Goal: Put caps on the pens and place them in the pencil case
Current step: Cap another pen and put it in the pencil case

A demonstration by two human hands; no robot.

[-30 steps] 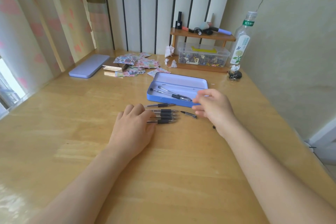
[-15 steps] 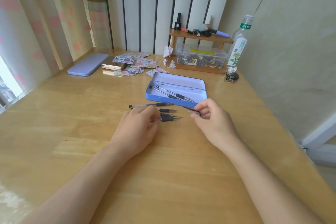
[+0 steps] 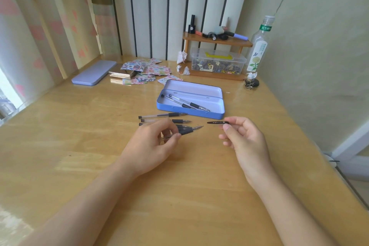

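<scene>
left hand (image 3: 151, 146) gripping pen (image 3: 187, 130), right hand (image 3: 244, 139) pinching cap (image 3: 215, 122)

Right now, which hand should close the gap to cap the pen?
Probably right. The right hand pinches the cap free in the air, just off the pen tip; the left hand sits low holding it.
</scene>
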